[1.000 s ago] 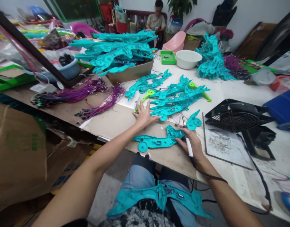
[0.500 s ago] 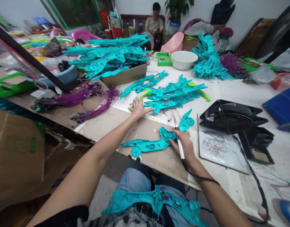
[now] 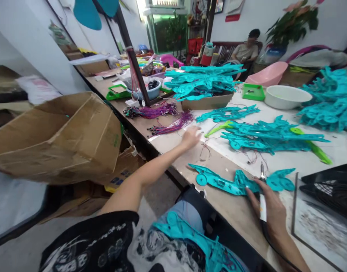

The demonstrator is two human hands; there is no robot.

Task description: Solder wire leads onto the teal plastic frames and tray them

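Observation:
My right hand (image 3: 272, 206) grips a white-handled soldering iron (image 3: 262, 204), its metal tip pointing up and away from me. Beside and partly under that hand, a long turquoise plastic part (image 3: 222, 185) lies on the table with a round disc at its left end. My left hand (image 3: 191, 138) is over the table near a bundle of purple wires (image 3: 173, 126) and a lime-green plastic part (image 3: 218, 128). Motion smears its fingers, so I cannot make out their pose. Another turquoise part (image 3: 187, 230) rests across my lap.
Turquoise parts (image 3: 272, 134) are piled mid-table, and more fill a cardboard box (image 3: 208, 102) behind. A white bowl (image 3: 288, 97) and green tray (image 3: 252, 91) stand further back. At right is a black fan (image 3: 332, 187). An open carton (image 3: 85, 139) stands left. A person sits at the back.
My view has swung left, bringing the carton into sight. My left hand has drawn away from the lime-green part toward the purple wires. The soldering iron stays in my right hand.

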